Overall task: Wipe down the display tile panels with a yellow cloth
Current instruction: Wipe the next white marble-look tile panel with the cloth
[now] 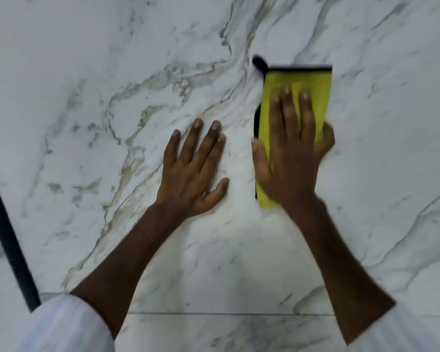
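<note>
Fingers (287,105) of R hand (290,158) straight, pressing cloth (290,77) flat on panel (112,72). L hand (191,168) spread flat just beside, holding nothing. Risk: w/o real grip, cloth may slip or bunch mid-stroke, leaving streaks.

The left hand (192,171) and right hand (290,158) lie flat, fingers straight.

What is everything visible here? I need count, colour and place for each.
tile panel: one, white with grey veins, fills the view
lower tile: one, white, under the bottom joint
dark bar: one, black, left edge
yellow cloth: one, yellow with black edging, on the panel, right of centre
sleeve: one, white, bottom left
left hand: one, flat on the panel, left of the cloth
right hand: one, pressing the cloth
</note>
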The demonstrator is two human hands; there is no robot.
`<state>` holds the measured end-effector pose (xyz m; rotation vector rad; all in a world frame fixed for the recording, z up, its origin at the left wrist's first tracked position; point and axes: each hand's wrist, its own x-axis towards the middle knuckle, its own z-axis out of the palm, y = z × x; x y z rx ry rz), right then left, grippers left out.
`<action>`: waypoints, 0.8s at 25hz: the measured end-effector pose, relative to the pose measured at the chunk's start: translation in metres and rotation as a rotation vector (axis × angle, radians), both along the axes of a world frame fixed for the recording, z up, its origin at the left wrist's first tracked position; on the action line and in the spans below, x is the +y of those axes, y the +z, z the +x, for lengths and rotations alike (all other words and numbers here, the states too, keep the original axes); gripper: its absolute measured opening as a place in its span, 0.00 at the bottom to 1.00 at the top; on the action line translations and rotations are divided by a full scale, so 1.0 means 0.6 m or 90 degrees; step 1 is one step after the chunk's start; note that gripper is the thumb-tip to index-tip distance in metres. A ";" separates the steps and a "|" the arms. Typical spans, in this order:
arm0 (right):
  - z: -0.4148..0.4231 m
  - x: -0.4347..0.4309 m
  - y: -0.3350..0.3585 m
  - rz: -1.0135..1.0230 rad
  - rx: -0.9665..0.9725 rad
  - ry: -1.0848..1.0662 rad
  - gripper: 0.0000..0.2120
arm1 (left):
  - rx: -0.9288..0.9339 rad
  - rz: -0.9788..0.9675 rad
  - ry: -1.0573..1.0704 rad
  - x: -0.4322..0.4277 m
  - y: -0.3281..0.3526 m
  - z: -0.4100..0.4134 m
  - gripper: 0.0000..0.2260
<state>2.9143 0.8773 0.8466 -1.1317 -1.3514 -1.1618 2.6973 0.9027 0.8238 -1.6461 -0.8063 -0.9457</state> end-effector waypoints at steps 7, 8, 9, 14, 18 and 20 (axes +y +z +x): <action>-0.024 -0.012 -0.252 -0.062 -0.030 0.064 0.32 | -0.017 -0.009 0.032 -0.003 -0.005 0.004 0.34; -0.030 -0.014 -0.206 -0.048 -0.011 0.066 0.32 | -0.027 -0.017 0.027 -0.006 -0.008 0.007 0.33; -0.035 -0.014 -0.155 -0.033 0.004 0.064 0.31 | -0.036 -0.024 0.019 -0.008 -0.016 0.008 0.33; -0.040 -0.005 -0.080 0.017 0.008 0.044 0.30 | -0.033 -0.097 -0.024 -0.030 -0.128 -0.034 0.32; -0.038 -0.002 -0.350 -0.061 0.002 0.052 0.29 | -0.074 -0.107 0.038 -0.018 -0.220 -0.072 0.32; -0.042 -0.022 -0.498 -0.150 -0.055 0.039 0.26 | -0.066 -0.084 0.033 -0.001 -0.235 -0.073 0.32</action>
